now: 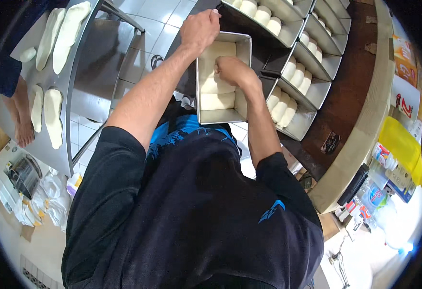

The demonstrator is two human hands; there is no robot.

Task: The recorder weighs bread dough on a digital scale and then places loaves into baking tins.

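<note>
A rectangular metal loaf pan (200,82) stands in front of me with pale dough in it. One smooth dough piece (217,101) lies across its near end, and more dough (218,49) fills the part beyond. My right hand (235,71) is inside the pan, closed in a fist with its knuckles against the dough. Above the pan's far left corner, my left hand (201,29) is closed too, with no object showing in it. Its curled fingers are partly hidden from view.
Several joined metal pans (312,126) with rolled dough pieces (281,107) stand at the right on a dark surface (348,91). At the left, long dough strips (71,36) lie on a steel table (57,123), where another person's hand (24,131) rests. Packages (406,144) line the far right.
</note>
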